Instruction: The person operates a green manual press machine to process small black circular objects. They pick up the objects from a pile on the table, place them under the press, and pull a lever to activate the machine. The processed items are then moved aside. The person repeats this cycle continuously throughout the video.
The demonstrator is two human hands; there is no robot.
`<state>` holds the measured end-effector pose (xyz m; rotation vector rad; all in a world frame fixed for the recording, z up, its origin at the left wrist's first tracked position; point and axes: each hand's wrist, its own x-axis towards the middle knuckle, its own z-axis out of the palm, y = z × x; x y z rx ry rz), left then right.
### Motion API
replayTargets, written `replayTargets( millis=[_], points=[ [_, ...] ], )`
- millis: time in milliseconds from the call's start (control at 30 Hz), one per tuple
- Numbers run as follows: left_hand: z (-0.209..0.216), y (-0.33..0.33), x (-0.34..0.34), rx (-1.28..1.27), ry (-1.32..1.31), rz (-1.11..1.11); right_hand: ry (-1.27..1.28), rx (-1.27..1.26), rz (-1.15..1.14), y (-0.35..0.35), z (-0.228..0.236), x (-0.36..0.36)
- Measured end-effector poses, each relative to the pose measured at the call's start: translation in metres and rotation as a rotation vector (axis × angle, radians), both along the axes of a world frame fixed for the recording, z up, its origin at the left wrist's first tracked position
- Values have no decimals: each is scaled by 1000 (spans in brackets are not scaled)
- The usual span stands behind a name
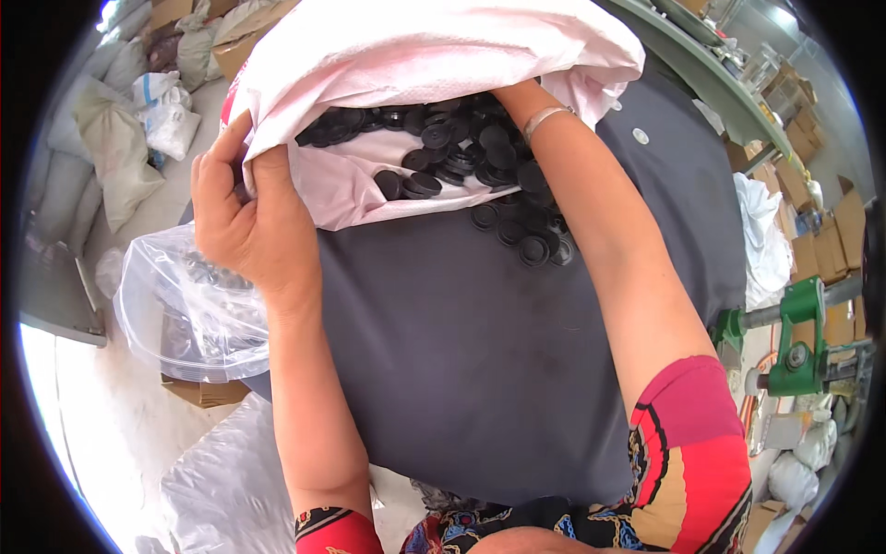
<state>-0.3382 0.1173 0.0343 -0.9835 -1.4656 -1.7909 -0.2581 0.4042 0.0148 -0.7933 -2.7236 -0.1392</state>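
Observation:
A large white woven sack (434, 60) lies with its mouth toward me on a dark grey cloth-covered table (461, 342). My left hand (254, 208) pinches the left edge of the sack's mouth and holds it up. Into the opening reaches my right hand (519, 100); its fingers are hidden inside the sack, and only the wrist with a silver bangle shows. Many round black plastic caps (452, 148) lie in the sack. Some black caps (531, 242) have spilled onto the cloth below its mouth, beside my right forearm.
A clear plastic bag (198, 305) with small items stands in a cardboard box at the left. Full sacks (111, 157) lie on the floor beyond. Green machine parts (796, 337) and cardboard boxes (835, 235) are at the right. One small white disc (640, 136) rests on the cloth.

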Motion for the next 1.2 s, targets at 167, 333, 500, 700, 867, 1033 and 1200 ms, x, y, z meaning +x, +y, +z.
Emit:
replayTargets(
  millis=[167, 333, 500, 700, 867, 1033, 1200],
  points=[
    [-6, 1, -2, -154, 108, 103, -218, -118, -66, -17, 0, 40],
    [-12, 3, -8, -156, 160, 128, -190, -254, -64, -66, 0, 93],
    [-10, 3, -6, -177, 164, 147, -77, -255, -47, -108, -7, 149],
    [-10, 6, -8, -129, 184, 136, -189, -297, -171, -132, 8, 193],
    [-12, 2, -8, -144, 173, 141, -184, -218, -190, -115, 47, 148],
    [-12, 9, -3, -139, 216, 121, 155, 109, -85, -4, -2, 88],
    [-14, 4, -7, -168, 244, 145, 11, -127, -2, -2, -15, 69]
  ],
)
